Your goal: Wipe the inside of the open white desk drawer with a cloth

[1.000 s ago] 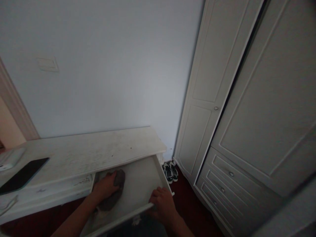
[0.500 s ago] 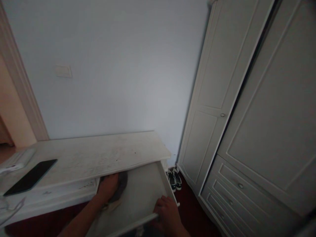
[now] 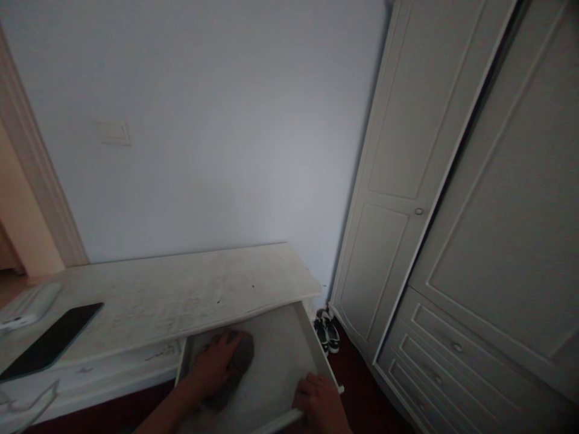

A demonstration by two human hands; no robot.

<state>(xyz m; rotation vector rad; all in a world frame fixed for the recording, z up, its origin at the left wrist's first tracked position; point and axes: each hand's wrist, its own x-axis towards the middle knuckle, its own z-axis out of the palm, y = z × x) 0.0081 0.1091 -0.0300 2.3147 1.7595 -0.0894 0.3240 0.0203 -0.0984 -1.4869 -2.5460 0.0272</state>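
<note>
A white drawer point(image 3: 280, 337) is pulled out from under the white desk top point(image 3: 190, 283). Inside it, my left hand point(image 3: 216, 361) presses a crumpled dark grey cloth point(image 3: 240, 355) against the drawer bottom, fingers over it. Part of the cloth is hidden beneath that hand. My right hand point(image 3: 319, 395) is closed over the drawer's front edge near its right corner, thumb side toward the inside.
On the desk's left lie a dark flat tablet-like slab point(image 3: 52, 343) and a white object point(image 3: 29, 307). Black-and-white shoes point(image 3: 328, 331) stand on the dark red floor right of the drawer, beside a pale wardrobe point(image 3: 384, 241). A light switch point(image 3: 113, 132) is on the wall.
My left hand has moved the cloth out from beneath the desk top, to the right and toward me. The right hand keeps its hold on the drawer edge. The view has shifted slightly.
</note>
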